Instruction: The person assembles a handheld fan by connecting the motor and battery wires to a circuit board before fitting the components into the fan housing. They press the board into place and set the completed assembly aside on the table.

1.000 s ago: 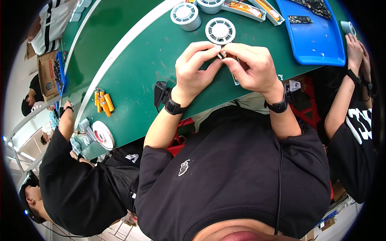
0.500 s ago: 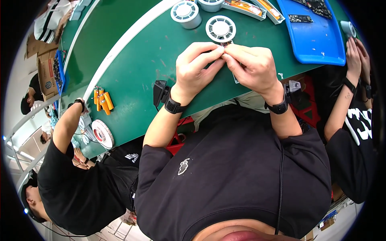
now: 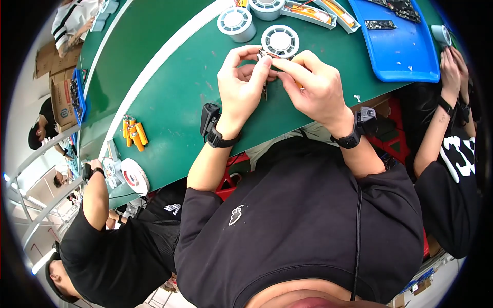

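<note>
Over green bench matting (image 3: 169, 102), left hand (image 3: 240, 84) and right hand (image 3: 314, 87) pinch a small metal part (image 3: 266, 57) between fingertips beside a white round spool (image 3: 280, 41), apparently mid-assembly, needing fine fingertip alignment.

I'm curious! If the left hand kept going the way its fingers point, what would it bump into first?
Probably the round white spool lying flat just beyond the left hand; its fingertips pinch a small part close before it, though depth is unclear.

Bright, even overhead light, soft shadows, sharp centre; fisheye bends edges into a black rim.
</note>
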Motion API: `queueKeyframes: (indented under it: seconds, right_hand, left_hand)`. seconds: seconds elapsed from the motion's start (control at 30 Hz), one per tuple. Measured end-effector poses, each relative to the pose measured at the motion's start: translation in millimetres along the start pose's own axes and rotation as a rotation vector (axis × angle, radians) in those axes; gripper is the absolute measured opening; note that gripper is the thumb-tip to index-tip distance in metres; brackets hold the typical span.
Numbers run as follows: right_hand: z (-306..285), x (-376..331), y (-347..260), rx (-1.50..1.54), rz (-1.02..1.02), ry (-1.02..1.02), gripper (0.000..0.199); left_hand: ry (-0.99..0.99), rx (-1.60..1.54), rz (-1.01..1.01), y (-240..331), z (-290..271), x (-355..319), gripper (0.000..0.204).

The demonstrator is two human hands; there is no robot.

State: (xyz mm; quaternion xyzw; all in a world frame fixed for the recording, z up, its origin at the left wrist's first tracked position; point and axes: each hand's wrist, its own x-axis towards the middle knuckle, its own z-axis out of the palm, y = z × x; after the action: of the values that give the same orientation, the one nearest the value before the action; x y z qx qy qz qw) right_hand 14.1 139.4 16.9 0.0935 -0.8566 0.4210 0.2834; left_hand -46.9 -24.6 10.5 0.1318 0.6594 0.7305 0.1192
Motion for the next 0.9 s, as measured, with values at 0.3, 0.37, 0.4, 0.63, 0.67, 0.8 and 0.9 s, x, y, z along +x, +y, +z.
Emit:
queueKeyframes:
  seconds: [0.3, 0.37, 0.4, 0.63, 0.67, 0.8, 0.9]
  right_hand:
    - [10, 2, 1, -0.103, -0.062, -0.005, 0.024]
    - [4, 0, 9, 0.073, -0.049, 0.002, 0.019]
    - [1, -1, 13, 0.161, -0.042, 0.005, 0.017]
    - [-15, -12, 22, 0.563, 0.418, 0.037, 0.009]
    - [-14, -13, 20, 0.604, 0.471, -0.011, 0.008]
    - [-8, -6, 24, 0.513, 0.238, -0.094, 0.009]
    - [-5, -2, 28, 0.471, 0.079, -0.063, 0.011]
  left_hand:
    - [-0.011, 0.005, -0.068, 5, -7, 0, 0.029]
    - [-0.008, 0.063, -0.039, 8, -7, -3, 0.027]
    - [0.015, 0.070, -0.041, 11, -9, -3, 0.027]
    - [-0.341, 1.012, 0.563, 41, -37, -1, 0.025]
    - [-0.349, 1.027, 0.600, 42, -36, -2, 0.025]
    - [-0.258, 0.833, 0.491, 38, -24, -10, 0.034]
    - [-0.261, 0.548, 0.385, 33, -20, -11, 0.040]
